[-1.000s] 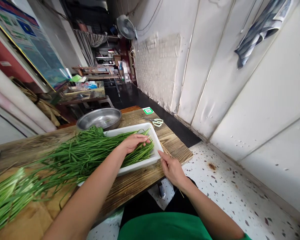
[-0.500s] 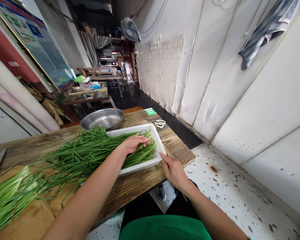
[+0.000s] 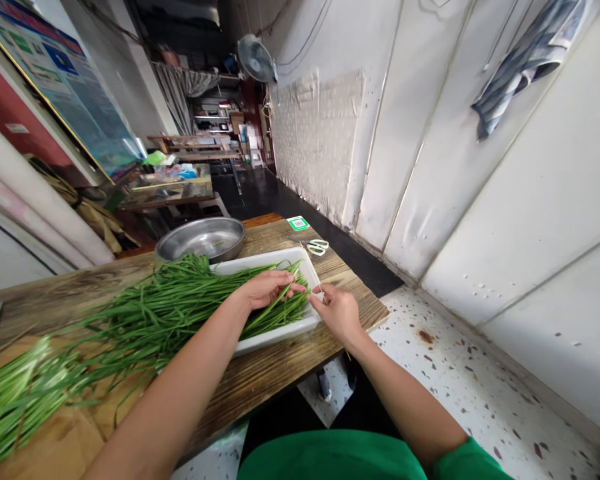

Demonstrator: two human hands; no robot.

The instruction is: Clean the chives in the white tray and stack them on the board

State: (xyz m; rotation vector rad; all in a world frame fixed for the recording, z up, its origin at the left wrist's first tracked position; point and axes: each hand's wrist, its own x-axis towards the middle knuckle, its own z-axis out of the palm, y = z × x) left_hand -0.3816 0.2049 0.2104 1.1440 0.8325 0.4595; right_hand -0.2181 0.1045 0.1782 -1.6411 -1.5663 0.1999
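Long green garlic chives [image 3: 180, 307] lie heaped in and over a white rectangular tray [image 3: 307, 263], their stem ends toward the right. My left hand [image 3: 270, 288] is above the stems, its fingers curled on a few chive stalks. My right hand [image 3: 339, 310] is at the tray's right edge, thumb and fingertips pinched close to the stalk ends. A thin tan strand shows at its fingertips; whether it is straw or a thin stick I cannot tell. The fingertips of both hands almost meet.
Another bunch of chives [image 3: 20, 393] lies on brown cardboard [image 3: 65, 440] at the left. A metal basin [image 3: 200, 230] stands behind the tray. Scissors [image 3: 317, 247] and a green code card [image 3: 298, 223] lie at the wooden table's [image 3: 260, 370] far right. A wall fan [image 3: 255, 59] hangs beyond.
My right hand has moved up and left, closer to my left hand, and its fingers are now pinched together. My left hand stays almost in place on the stalks.
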